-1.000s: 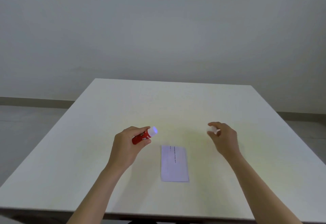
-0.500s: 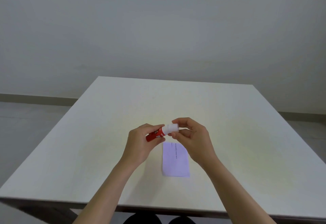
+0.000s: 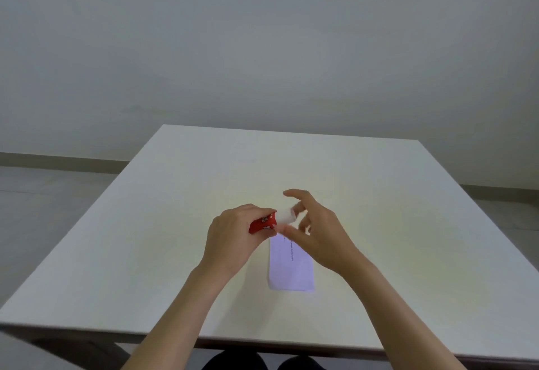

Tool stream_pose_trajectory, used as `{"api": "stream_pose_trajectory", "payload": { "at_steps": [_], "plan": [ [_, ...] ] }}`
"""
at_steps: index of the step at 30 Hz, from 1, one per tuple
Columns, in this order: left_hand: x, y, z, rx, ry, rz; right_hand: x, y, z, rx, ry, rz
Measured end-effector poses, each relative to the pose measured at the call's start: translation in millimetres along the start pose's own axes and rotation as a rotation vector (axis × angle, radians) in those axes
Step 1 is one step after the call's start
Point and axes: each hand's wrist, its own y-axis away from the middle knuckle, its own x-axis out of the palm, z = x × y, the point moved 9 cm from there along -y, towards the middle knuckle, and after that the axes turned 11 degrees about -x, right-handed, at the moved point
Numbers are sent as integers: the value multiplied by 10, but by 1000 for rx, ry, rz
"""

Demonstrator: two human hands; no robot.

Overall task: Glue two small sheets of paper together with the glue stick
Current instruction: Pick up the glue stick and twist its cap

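My left hand (image 3: 233,238) grips the red body of a glue stick (image 3: 262,223), held roughly level above the table. The stick's white cap (image 3: 284,216) sits on its right end. My right hand (image 3: 323,235) is at the cap: thumb under it, middle finger at its tip, index finger lifted away. Just below both hands a small white sheet of paper (image 3: 291,267) with one line of print lies flat on the table. Whether a second sheet lies under it I cannot tell.
The white table (image 3: 175,223) ends in a front edge close to my body and a far edge near a plain grey wall. Grey floor lies to the left.
My right hand came in from the right with the white cap and put it on the glue stick's open end. Its index finger now lifts off the cap.
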Motion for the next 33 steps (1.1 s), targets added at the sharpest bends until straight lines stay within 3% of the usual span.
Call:
{"api": "stream_pose_trajectory", "payload": {
  "at_steps": [2, 7, 11, 17, 23, 33],
  "plan": [
    [-18, -9, 10, -14, 0, -17, 18, 4, 58, -79, -108, -16],
    [22, 28, 45, -51, -22, 3, -76, -38, -28, 18, 185, -18],
    [-5, 7, 100, -94, -2, -18, -4, -57, 119, -119, 1, 57],
    [49, 27, 83, -111, 34, -32, -146, -174, 1, 107, 432, -75],
    [4, -257, 370, -255, 155, -196, -227, -98, -124, 136, 103, -220],
    [193, -537, 813, -448, 187, -245, -253, 153, -302, 178, -28, -230]
  ]
}}
